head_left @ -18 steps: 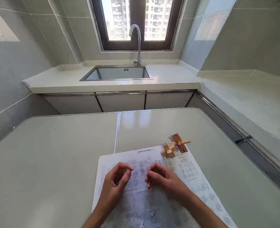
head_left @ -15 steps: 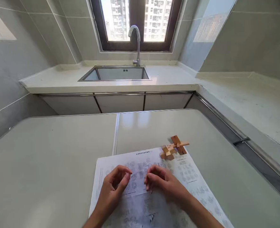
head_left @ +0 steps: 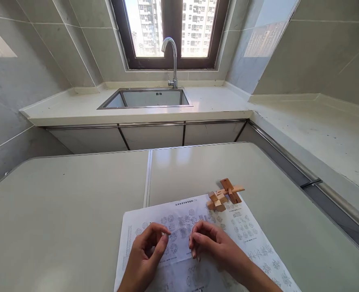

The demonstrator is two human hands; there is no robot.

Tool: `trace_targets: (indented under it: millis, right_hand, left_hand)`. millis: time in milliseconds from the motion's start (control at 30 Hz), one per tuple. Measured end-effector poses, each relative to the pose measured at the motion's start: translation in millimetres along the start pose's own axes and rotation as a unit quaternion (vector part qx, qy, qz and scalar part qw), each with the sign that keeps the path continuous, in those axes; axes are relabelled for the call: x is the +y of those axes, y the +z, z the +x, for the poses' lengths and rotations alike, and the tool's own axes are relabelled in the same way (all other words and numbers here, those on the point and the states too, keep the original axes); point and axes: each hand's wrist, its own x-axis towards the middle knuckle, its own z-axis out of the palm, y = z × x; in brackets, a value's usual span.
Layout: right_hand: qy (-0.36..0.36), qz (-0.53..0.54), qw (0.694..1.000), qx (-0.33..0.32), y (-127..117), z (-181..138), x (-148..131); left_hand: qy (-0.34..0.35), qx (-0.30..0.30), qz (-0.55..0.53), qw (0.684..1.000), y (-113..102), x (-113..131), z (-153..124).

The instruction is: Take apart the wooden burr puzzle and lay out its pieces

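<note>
My left hand and my right hand hovered side by side over the white printed sheet of paper covered in small diagrams, which lay flat on the pale, glossy table. Both hands were empty, the fingers loosely curled with thumb and fingertips drawn close together, clamped on nothing; I could not tell whether the fingertips touched the sheet. A narrow gap lay between the two hands. Beyond my right hand, a little to its outer side, the interlocking puzzle of light and reddish-brown wooden bars rested on the far edge of the sheet, near that hand and apart from it. Well beyond both hands, past the far edge of the table, stood the cream counter with its stainless steel sink and curved chrome tap under the dark-framed window.
</note>
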Motion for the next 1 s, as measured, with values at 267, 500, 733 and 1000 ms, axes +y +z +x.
trace_targets:
  millis: [267, 500, 733, 1000]
  right_hand:
    - [-0.007, -0.025, 1.000, -0.006, 2, -3, 0]
    - [0.007, -0.045, 0.999, 0.003, 2, -5, 0]
    - [0.015, -0.139, 0.990, 0.036, 7, -18, -17]
    - [-0.113, -0.441, 0.873, 0.173, -16, -44, -40]
  left_hand:
    - [0.023, -0.045, 0.016, 0.999, 1, -1, 3]
    - [0.038, -0.048, 0.018, 0.998, 5, 5, 4]
    - [0.053, -0.077, 0.035, 0.995, 10, 4, 2]
    - [0.046, -0.054, 0.030, 0.997, 13, 2, 0]
